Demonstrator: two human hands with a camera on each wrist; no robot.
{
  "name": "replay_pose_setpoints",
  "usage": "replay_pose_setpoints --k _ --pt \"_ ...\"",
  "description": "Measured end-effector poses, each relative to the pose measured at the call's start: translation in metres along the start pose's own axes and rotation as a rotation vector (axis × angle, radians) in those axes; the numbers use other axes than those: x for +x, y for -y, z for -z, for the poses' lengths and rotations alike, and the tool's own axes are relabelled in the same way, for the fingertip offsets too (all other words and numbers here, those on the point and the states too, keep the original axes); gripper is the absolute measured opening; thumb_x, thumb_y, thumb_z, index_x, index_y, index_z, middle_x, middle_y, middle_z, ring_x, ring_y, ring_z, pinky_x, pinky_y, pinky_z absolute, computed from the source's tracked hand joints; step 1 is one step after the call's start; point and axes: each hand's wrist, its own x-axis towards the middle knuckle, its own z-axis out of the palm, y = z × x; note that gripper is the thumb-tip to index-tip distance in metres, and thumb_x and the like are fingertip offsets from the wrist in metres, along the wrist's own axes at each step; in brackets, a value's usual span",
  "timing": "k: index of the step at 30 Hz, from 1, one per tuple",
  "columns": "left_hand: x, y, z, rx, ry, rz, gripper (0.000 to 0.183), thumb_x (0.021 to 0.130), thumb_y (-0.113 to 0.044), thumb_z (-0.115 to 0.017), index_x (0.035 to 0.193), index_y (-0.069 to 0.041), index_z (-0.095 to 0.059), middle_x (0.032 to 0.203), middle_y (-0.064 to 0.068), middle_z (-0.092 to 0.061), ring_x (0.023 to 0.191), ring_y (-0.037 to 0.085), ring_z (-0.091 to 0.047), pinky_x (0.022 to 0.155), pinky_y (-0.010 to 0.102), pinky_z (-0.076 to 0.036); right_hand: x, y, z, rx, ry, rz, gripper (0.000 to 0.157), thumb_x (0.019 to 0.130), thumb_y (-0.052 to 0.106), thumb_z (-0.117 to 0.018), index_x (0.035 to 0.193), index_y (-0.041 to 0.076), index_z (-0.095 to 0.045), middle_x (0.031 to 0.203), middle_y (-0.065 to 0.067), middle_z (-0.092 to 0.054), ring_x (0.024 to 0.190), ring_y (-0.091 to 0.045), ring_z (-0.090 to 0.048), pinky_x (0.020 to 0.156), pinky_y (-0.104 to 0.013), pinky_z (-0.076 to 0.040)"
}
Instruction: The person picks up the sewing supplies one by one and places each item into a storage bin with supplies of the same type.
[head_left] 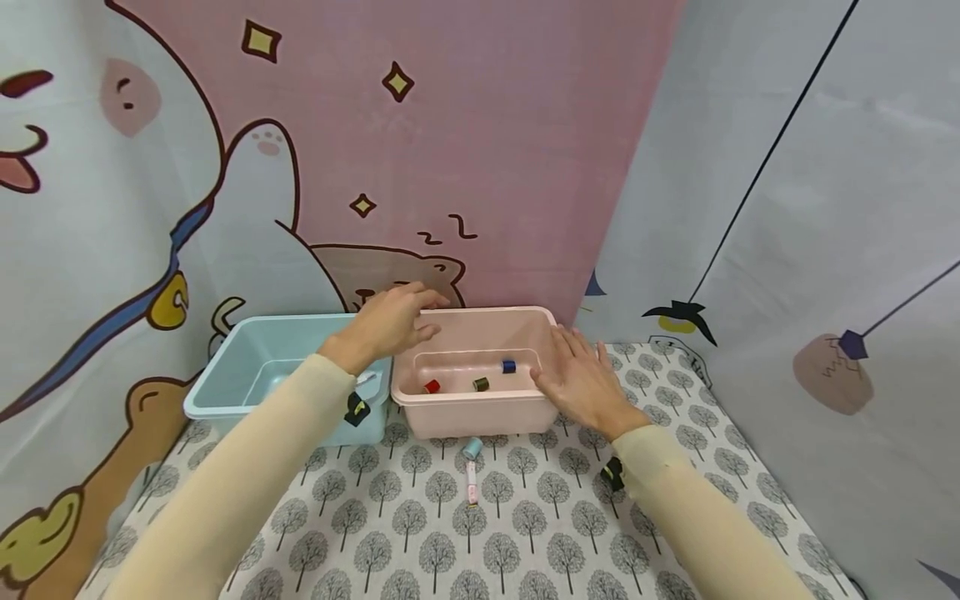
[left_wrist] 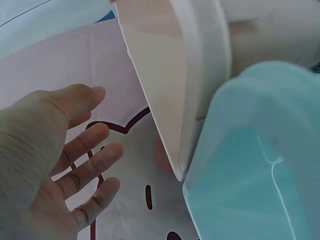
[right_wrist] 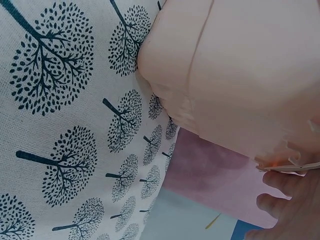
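A pale pink plastic bin [head_left: 472, 398] stands on the table, holding a red spool [head_left: 432, 387], a green spool [head_left: 481, 384] and a blue spool [head_left: 508, 367]. Over its back left corner is my left hand [head_left: 390, 327], fingers loosely bent and nothing in them. The left wrist view shows that hand [left_wrist: 75, 155] beside the bin's rim with a gap between. My right hand [head_left: 585, 379] lies along the bin's right side, fingers extended at the rim. In the right wrist view its fingertips [right_wrist: 275, 202] are right by the rim's edge.
A light blue bin [head_left: 225, 406] stands directly left of the pink one. In front of the pink bin, a light blue spool [head_left: 472, 448] and a small pink-and-white stick [head_left: 472, 483] lie on the tree-print cloth [head_left: 438, 554]. A printed curtain [head_left: 487, 125] hangs behind.
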Motion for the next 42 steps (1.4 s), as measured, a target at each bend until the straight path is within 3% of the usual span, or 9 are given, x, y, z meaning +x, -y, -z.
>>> replay_pose_setpoints --k 5,10,20,27,34,42 --pt "-0.01 -0.004 -0.001 -0.016 -0.03 -0.033 0.046 0.11 -0.028 -0.084 0.152 -0.013 -0.075 0.141 0.01 -0.078 0.115 0.032 -0.081 0.1 0.053 -0.07 -0.001 0.0 -0.001 0.007 -0.001 -0.001 0.103 0.115 0.076 -0.039 0.186 0.005 -0.017 0.195 -0.021 -0.019 0.182 -0.05 -0.016 0.147 -0.078 -0.002" --pt "-0.018 -0.011 -0.003 -0.029 -0.04 -0.053 0.046 0.11 -0.029 -0.084 0.152 -0.012 -0.075 0.145 0.01 -0.078 0.119 0.033 -0.083 0.102 0.051 -0.071 0.001 -0.002 -0.003 0.0 -0.006 0.002 0.103 0.116 0.076 -0.037 0.186 0.004 -0.016 0.195 -0.022 -0.019 0.182 -0.051 -0.016 0.146 -0.078 -0.002" --pt "-0.032 -0.027 -0.01 0.005 -0.081 -0.108 0.046 0.109 -0.031 -0.085 0.151 -0.015 -0.076 0.14 0.01 -0.079 0.091 0.024 -0.078 0.085 0.044 -0.071 0.0 -0.001 -0.002 0.007 0.001 -0.004 0.103 0.115 0.076 -0.038 0.187 0.005 -0.015 0.195 -0.021 -0.018 0.183 -0.049 -0.015 0.147 -0.076 -0.001" --pt "-0.043 -0.037 -0.019 0.032 -0.1 -0.167 0.047 0.107 -0.032 -0.087 0.149 -0.014 -0.077 0.146 0.01 -0.079 0.116 0.029 -0.081 0.101 0.047 -0.072 0.0 -0.002 -0.002 0.011 -0.003 -0.004 0.104 0.115 0.076 -0.038 0.187 0.005 -0.015 0.195 -0.021 -0.018 0.183 -0.049 -0.015 0.147 -0.076 -0.001" --pt "-0.056 -0.047 -0.025 0.022 -0.144 -0.212 0.046 0.106 -0.034 -0.088 0.146 -0.014 -0.078 0.134 0.007 -0.081 0.093 0.022 -0.081 0.087 0.039 -0.073 0.0 -0.002 -0.002 0.007 -0.002 -0.008 0.104 0.115 0.076 -0.037 0.187 0.005 -0.014 0.195 -0.022 -0.018 0.183 -0.05 -0.015 0.147 -0.077 -0.001" --pt "-0.073 -0.06 -0.033 0.028 -0.228 -0.29 0.043 0.102 -0.035 -0.092 0.136 -0.011 -0.082 0.125 0.007 -0.083 0.094 0.019 -0.08 0.087 0.038 -0.073 0.0 -0.001 -0.001 0.011 0.002 -0.015 0.103 0.115 0.076 -0.039 0.187 0.005 -0.015 0.195 -0.021 -0.019 0.183 -0.049 -0.014 0.147 -0.076 0.0"
